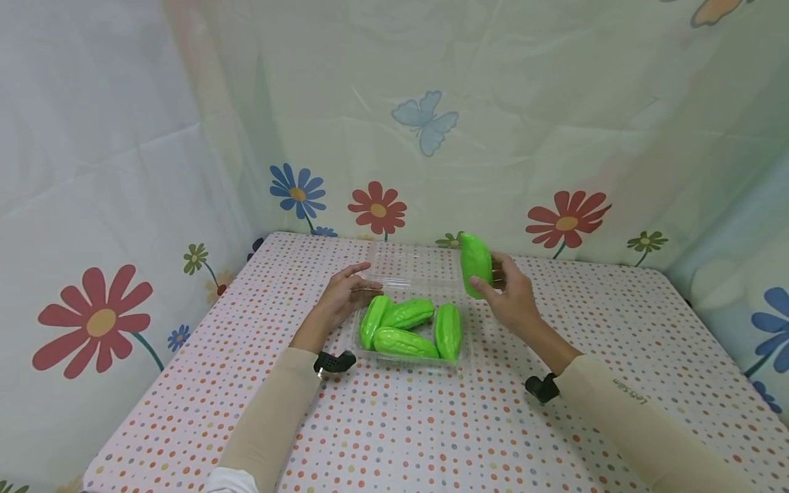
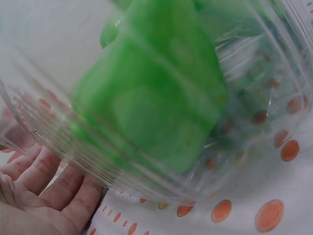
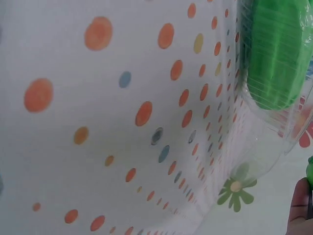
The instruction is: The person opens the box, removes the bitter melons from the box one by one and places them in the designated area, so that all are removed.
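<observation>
A bright green ridged gourd [image 1: 477, 267], glossy and pointed at its top, stands nearly upright in my right hand [image 1: 516, 294], pinched between thumb and fingers above the box's back right corner. Below and to its left is a clear plastic box [image 1: 407, 359] holding several similar gourds [image 1: 405, 342]. Its clear lid [image 1: 413, 267] lies folded back behind it. My left hand [image 1: 342, 294] is at the box's back left corner; in the left wrist view its loosely extended fingers [image 2: 66, 188] touch the clear wall. Only fingertips [image 3: 299, 200] and a sliver of the held gourd show in the right wrist view.
The table [image 1: 382, 424] wears a white cloth with coloured dots. Flower-printed curtains [image 1: 308, 89] enclose it at the back and on both sides. Black wrist cameras [image 1: 335, 361] are strapped over both beige sleeves.
</observation>
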Available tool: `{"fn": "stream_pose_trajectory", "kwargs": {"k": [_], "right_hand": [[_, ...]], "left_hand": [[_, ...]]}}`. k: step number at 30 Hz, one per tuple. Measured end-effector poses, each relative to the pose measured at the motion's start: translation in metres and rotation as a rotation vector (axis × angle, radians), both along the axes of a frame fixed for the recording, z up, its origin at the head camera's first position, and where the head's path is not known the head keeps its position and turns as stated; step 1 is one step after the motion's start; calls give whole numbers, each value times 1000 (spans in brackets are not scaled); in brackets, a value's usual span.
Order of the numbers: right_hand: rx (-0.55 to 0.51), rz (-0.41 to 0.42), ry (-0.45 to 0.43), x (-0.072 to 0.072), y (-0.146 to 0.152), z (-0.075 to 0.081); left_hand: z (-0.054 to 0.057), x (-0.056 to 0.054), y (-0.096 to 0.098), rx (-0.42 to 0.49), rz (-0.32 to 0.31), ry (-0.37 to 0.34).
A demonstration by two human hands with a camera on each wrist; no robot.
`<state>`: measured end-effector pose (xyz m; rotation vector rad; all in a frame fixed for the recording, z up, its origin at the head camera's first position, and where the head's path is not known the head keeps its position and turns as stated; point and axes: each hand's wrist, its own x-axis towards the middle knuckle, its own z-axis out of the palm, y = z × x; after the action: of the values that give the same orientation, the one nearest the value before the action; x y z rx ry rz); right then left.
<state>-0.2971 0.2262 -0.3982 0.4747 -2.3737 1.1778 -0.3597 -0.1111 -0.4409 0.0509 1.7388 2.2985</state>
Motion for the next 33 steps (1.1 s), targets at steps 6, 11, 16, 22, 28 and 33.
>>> {"fn": "stream_pose_trajectory", "kwargs": {"k": [6, 11, 16, 22, 28, 33], "right_hand": [[-19, -58, -55, -2, 3, -3], [-26, -116, -135, -3, 5, -6], [-18, -194, -193, -3, 8, -7], [6, -249, -241, -2, 9, -7], [46, -282, -301, -1, 10, -8], [75, -300, -369, -1, 12, -9]], "left_hand": [[0, 0, 0, -5, -1, 0], [-1, 0, 0, -8, 1, 4], [-1, -1, 0, -6, 2, 5], [0, -2, 0, -2, -6, 4], [1, -1, -1, 0, -18, 4], [0, -1, -1, -1, -17, 8]]}}
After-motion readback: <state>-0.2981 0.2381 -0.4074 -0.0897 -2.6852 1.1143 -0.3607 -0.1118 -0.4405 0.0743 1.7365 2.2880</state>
